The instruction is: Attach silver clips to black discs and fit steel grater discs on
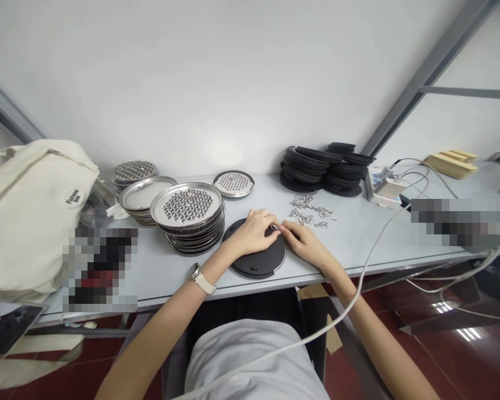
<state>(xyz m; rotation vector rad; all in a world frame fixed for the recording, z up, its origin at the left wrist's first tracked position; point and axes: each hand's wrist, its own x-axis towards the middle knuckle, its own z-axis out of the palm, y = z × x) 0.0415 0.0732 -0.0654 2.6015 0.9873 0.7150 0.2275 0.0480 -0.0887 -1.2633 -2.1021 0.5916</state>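
Observation:
A round black plastic disc lies on the table in front of me, close to the front edge. My left hand is curled over its upper part, with the fingers bent round it and the thumb at its right side. At the disc's upper right edge, my right hand pinches a small shiny metal clip between thumb and forefinger. The left fingertips are close beside that clip, and they partly hide it. Just beyond my right hand lies a loose pile of similar small metal clips.
Stacked metal grater discs and a shiny plate stack stand left. One perforated disc lies behind. Black plastic rims are piled back right, near a power strip. A white cable crosses my right forearm. A cream bag sits far left.

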